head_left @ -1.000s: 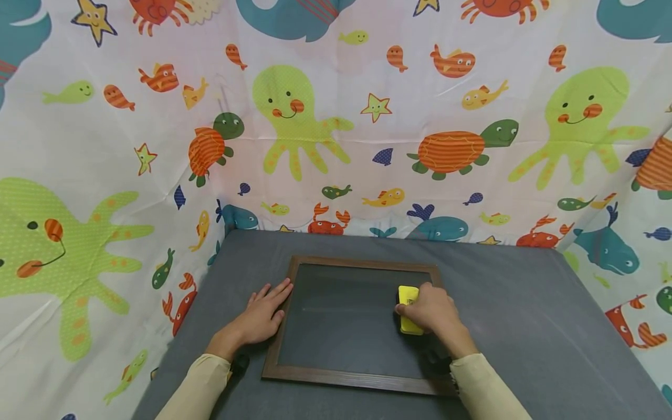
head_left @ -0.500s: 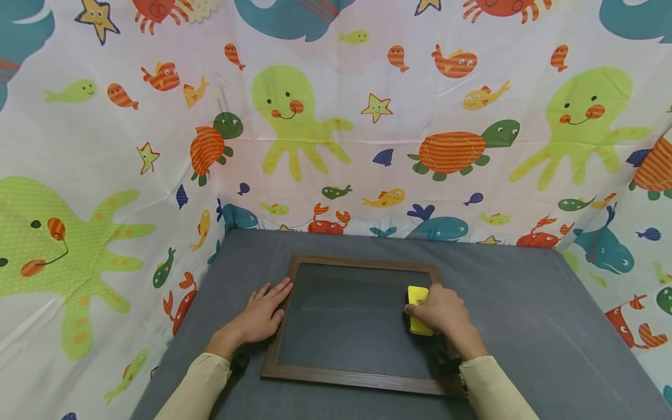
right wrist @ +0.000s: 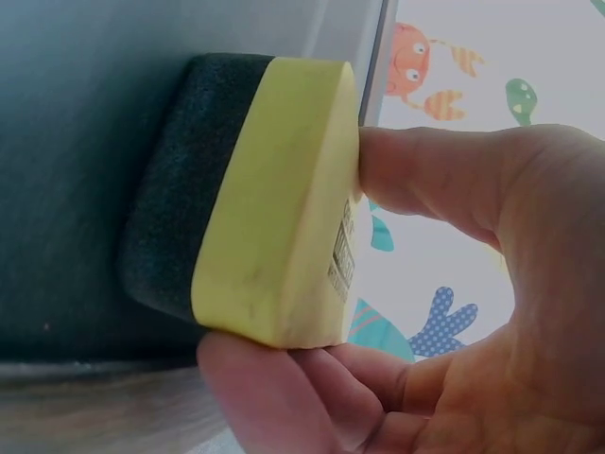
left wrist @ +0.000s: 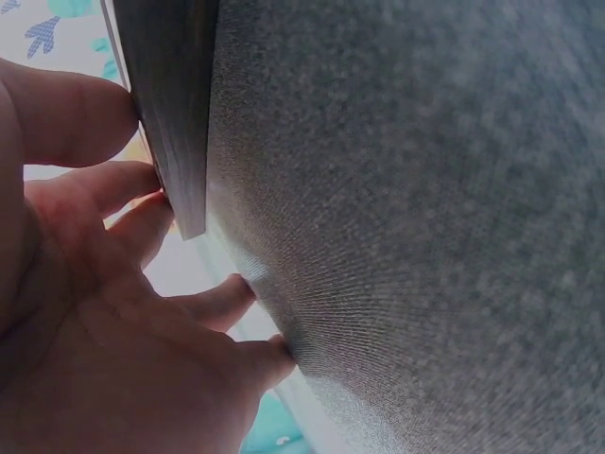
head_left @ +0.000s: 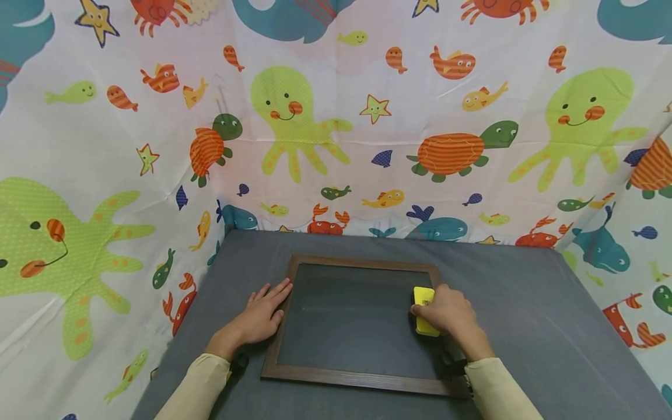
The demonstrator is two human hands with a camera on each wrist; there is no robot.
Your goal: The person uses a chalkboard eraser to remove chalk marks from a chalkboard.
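A framed chalkboard [head_left: 352, 338] lies flat with a brown wooden frame [head_left: 357, 379]. My left hand [head_left: 256, 319] rests with spread, extended fingers along the frame's left side; in the left wrist view the thumb and some fingertips touch the wooden edge [left wrist: 175, 113], while others reach the grey cloth. Near the board's right side, my right hand [head_left: 452, 315] grips a yellow board eraser [head_left: 423, 296] between thumb and fingers. The right wrist view shows the eraser's dark felt [right wrist: 194, 180] against the board surface. A faint pale line shows on the left part of the board.
Grey cloth [head_left: 525, 326] covers the table around the board. A white curtain [head_left: 378, 76] printed with sea animals hangs behind the table and along both sides. A dark strap-like device [head_left: 240, 364] sits at the left wrist.
My right hand has slid the eraser to the right across the board, close to the frame's right side. The left hand and the board have stayed in place.
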